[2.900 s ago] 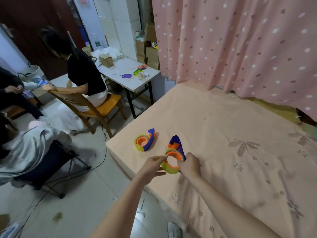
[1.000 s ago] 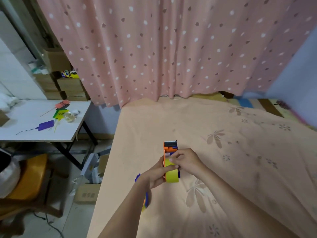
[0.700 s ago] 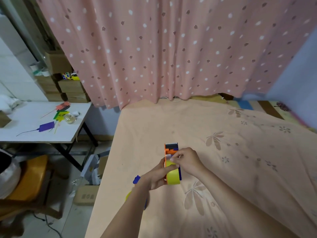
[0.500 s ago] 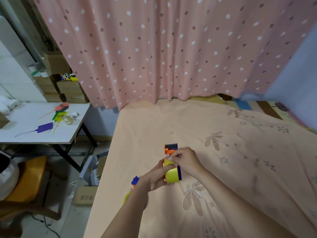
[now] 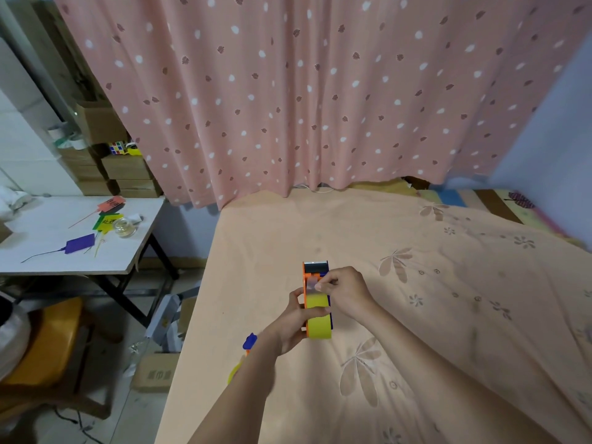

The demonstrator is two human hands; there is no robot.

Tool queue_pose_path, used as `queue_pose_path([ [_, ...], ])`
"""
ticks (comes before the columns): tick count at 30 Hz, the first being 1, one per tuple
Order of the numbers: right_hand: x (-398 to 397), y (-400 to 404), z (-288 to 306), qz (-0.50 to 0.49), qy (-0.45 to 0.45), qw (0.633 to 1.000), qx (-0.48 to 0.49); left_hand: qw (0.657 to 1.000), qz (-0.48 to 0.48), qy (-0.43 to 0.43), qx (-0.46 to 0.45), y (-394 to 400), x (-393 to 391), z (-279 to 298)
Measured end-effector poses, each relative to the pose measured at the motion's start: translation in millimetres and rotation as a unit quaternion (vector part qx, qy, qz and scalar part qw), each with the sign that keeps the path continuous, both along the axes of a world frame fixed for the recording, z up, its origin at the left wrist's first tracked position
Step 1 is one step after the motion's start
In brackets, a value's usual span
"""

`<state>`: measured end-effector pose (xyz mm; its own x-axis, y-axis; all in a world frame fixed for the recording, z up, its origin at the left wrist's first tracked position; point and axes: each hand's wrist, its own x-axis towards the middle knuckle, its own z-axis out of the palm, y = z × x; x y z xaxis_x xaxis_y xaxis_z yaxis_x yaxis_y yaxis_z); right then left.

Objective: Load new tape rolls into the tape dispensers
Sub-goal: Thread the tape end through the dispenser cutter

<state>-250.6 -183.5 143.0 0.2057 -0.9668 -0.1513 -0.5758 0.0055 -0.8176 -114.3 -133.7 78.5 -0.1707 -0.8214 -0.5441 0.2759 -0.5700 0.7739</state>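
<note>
An orange and blue tape dispenser [image 5: 315, 270] with a yellow tape roll [image 5: 318, 322] in it is held just above the peach bedsheet [image 5: 416, 283]. My left hand [image 5: 293, 322] grips the dispenser and roll from the left side. My right hand [image 5: 344, 291] pinches the loose clear end of the tape near the dispenser's front. A second dispenser [image 5: 248, 342], blue with a yellow roll, lies on the sheet by the bed's left edge, mostly hidden behind my left forearm.
A pink dotted curtain [image 5: 304, 91] hangs behind the bed. Left of the bed stands a white table [image 5: 48, 257] with tags and a small jar, a wooden chair [image 5: 48, 341] below it, and cardboard boxes [image 5: 128, 174] stacked at the back.
Since the oldest frame my view swung right, away from the seated people. In the last second my right hand has drawn the tape end a little forward; my left hand's grip is unchanged.
</note>
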Motion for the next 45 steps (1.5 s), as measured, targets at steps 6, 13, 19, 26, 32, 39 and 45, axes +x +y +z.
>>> queue_pose_path([
  [6,4.2,-6.1,4.8,0.000,0.008,1.000,-0.007,1.000,-0.013,-0.002,0.000,1.8,4.4,-5.8],
  [13,12.2,-0.5,20.4,0.046,0.003,0.998,0.037,0.999,-0.039,0.019,-0.011,-6.5,7.4,5.4],
  [19,13.6,0.5,28.9,0.049,0.012,0.998,0.039,0.999,-0.036,-0.018,0.014,-7.4,13.9,4.6],
  [26,12.8,-9.3,20.7,0.020,0.015,0.999,0.038,0.999,-0.027,-0.030,0.011,-11.2,11.3,5.5],
  [32,15.0,-24.1,16.0,-0.047,0.006,0.999,0.021,0.999,-0.018,-0.036,0.009,-13.7,10.8,2.5],
  [39,15.0,-36.1,20.8,-0.092,0.004,0.996,0.002,1.000,-0.010,-0.011,-0.018,-14.6,12.0,-5.5],
  [45,18.0,-41.1,23.2,-0.105,0.027,0.994,-0.005,1.000,-0.009,-0.001,-0.017,-9.6,9.5,-4.8],
])
